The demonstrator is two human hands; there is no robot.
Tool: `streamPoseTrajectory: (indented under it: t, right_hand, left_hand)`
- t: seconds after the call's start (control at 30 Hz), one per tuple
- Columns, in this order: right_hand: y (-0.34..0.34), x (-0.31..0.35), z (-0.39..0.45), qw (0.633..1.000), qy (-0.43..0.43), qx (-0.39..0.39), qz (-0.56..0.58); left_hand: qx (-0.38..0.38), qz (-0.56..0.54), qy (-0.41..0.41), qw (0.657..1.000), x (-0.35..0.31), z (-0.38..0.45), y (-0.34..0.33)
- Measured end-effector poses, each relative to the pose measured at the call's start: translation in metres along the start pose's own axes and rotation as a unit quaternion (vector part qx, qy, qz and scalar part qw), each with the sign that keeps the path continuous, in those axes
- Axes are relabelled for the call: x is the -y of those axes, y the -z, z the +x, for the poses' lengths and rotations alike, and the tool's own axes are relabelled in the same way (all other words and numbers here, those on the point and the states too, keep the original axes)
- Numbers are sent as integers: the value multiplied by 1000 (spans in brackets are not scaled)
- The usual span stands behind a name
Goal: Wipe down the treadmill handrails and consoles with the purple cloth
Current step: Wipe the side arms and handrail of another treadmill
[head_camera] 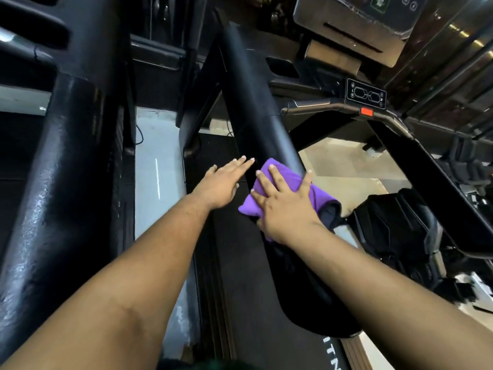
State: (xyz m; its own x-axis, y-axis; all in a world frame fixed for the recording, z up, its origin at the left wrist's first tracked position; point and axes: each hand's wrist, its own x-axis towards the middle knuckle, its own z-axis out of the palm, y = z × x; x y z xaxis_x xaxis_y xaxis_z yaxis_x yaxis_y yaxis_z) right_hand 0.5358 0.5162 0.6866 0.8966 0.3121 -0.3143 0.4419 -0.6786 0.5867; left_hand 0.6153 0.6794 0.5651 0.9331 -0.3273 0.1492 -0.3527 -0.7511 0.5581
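I am pressing the purple cloth on the handrail with my flat right hand, my left hand is hovering open, and the console is waiting, I think.

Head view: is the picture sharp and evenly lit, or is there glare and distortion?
Head view: wide-angle bending curves the handrail; glare streaks the black frame post at left; the right edge is smeared; purple cloth and both hands are sharp.
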Motion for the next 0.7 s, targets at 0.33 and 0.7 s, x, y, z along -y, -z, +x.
streamPoseTrajectory:
  t: [0.33,0.7]
  right_hand:
    - [-48,55,-103,989,86,58,-105]
    - [-37,35,-129,981,-170,-46,81]
  left_hand:
    - [-25,-43,5,999,-17,5,1]
    - [-64,-68,25,995,-51,0,5]
